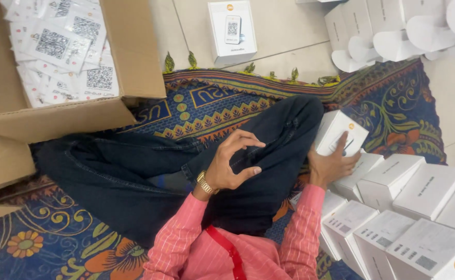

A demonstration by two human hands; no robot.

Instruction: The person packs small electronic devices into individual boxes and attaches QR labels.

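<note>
I sit cross-legged in dark jeans on a patterned rug [393, 103]. My right hand [333, 163] grips a small white box [336, 130] with an orange dot, lifting it off the stack of white boxes [409, 207] at my right. My left hand [232, 163], with a gold watch at the wrist, hovers over my lap with fingers curled apart and nothing in it.
A large cardboard carton [66, 116] at the upper left holds several white printed cards in plastic sleeves. One white box [231, 31] stands on the tiled floor ahead. More open white boxes [393, 31] lie at the upper right.
</note>
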